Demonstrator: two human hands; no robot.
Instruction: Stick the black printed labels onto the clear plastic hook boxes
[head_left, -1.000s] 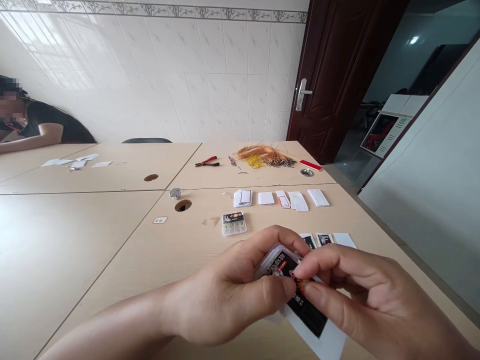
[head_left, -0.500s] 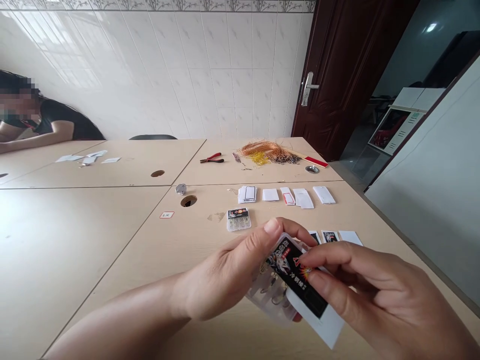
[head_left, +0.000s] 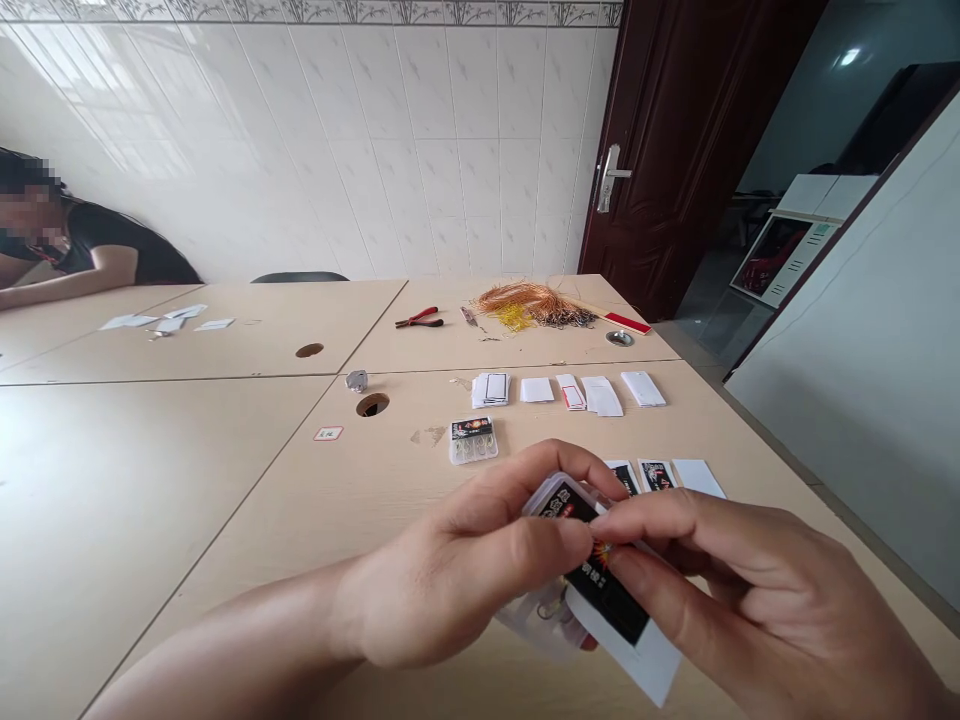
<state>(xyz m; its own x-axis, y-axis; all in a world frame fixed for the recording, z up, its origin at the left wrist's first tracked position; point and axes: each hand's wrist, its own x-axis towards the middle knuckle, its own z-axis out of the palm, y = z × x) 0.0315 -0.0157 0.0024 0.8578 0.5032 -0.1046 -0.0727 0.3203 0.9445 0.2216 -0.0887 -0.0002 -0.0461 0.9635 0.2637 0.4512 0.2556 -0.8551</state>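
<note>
Pale beige wood-grain tabletop (head_left: 225, 500). Black printed card label (head_left: 607, 590) with white lettering and a red-orange starburst (its lower part is plain white). Shiny orange-copper wire bundle (head_left: 525, 297) and bright yellow tangled strands (head_left: 513, 318). Pliers with red and black handles (head_left: 424, 317). White marbled wall tiles (head_left: 420, 150), topped by a grey bamboo-patterned border. Dark reddish-brown panelled door (head_left: 697, 120).

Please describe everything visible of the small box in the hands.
The small box looks like clear plastic, with rounded corners. It is tilted, held in the left hand. A curved metal hook shows inside. A black printed label lies over it, pinched by the right hand. Fingers hide the rest.
</note>
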